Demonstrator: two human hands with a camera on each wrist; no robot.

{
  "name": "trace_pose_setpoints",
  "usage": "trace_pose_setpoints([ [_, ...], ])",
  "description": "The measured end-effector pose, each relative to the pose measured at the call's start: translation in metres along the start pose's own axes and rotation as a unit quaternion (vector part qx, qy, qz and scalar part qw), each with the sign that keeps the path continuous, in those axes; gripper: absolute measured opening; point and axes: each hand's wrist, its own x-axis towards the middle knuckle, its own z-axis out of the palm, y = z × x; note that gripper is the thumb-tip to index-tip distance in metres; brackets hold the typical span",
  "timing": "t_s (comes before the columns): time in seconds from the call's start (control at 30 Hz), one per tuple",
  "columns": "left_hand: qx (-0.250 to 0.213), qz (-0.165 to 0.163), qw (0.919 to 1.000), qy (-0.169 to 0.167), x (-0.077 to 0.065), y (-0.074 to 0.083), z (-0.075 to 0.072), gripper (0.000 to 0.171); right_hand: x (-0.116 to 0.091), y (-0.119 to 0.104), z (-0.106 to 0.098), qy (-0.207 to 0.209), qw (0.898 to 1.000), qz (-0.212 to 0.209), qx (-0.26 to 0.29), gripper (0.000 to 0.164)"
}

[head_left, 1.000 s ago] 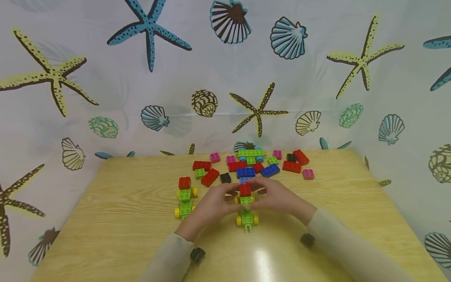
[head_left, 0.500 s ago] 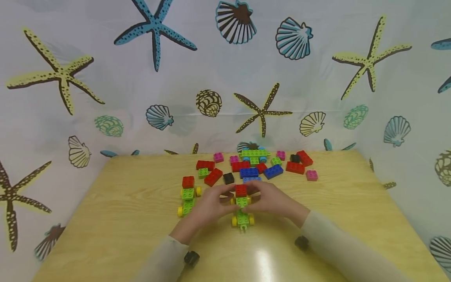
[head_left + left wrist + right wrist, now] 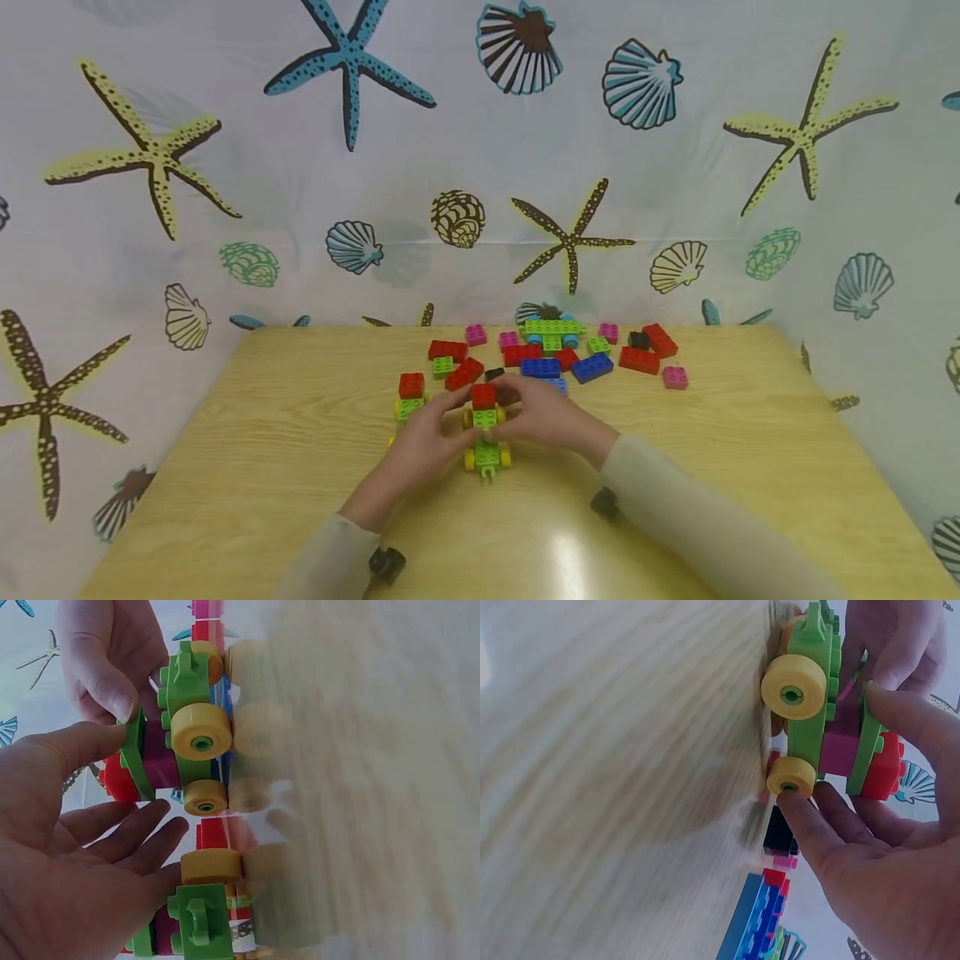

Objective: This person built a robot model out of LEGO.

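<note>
Toy car (image 3: 486, 454) green, wheels (image 3: 196, 721) yellow, block (image 3: 841, 746) magenta, brick (image 3: 483, 396) red; cloth (image 3: 300, 179) starfish-printed.

1. left hand (image 3: 420, 442): thumb and bent fingers (image 3: 139, 829) spread apart in a c-shape.
2. right hand (image 3: 551, 418): mirrors it, fingers bent, thumb tip near the left thumb's.
3. forearms: pale-sleeved, left (image 3: 330, 557) and right (image 3: 678, 496) angled inward.

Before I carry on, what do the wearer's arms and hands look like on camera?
The left sleeve is long, plain and cream, with a small black block beside it near the wrist. The right sleeve matches, with its own dark block. The left hand and right hand show no gloves or rings. I see no cables or markings.
</note>
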Motion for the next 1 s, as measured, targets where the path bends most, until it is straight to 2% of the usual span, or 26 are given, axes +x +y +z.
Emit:
trace_pose_setpoints([
  [0.1,0.004,-0.008,0.9999,0.007,-0.002,-0.003,-0.004,0.072,0.006,-0.004,0.003,-0.007,1.000,-0.003,0.001,0.066],
  [0.33,0.012,-0.021,0.9996,0.013,-0.005,-0.010,-0.017,0.074,0.019,-0.018,0.010,-0.016,1.000,0.008,-0.013,0.074],
  [0.53,0.014,-0.028,0.9994,0.014,-0.007,-0.018,-0.031,0.074,0.033,-0.027,0.019,-0.018,1.000,-0.002,-0.012,0.071],
  [0.8,0.019,-0.013,0.9996,0.015,-0.006,-0.026,-0.039,0.073,0.042,-0.028,0.025,-0.017,1.000,0.000,-0.015,0.080],
  [1.0,0.023,0.003,0.9996,0.017,-0.007,-0.026,-0.042,0.071,0.043,-0.030,0.025,-0.021,1.000,-0.013,-0.016,0.078],
])
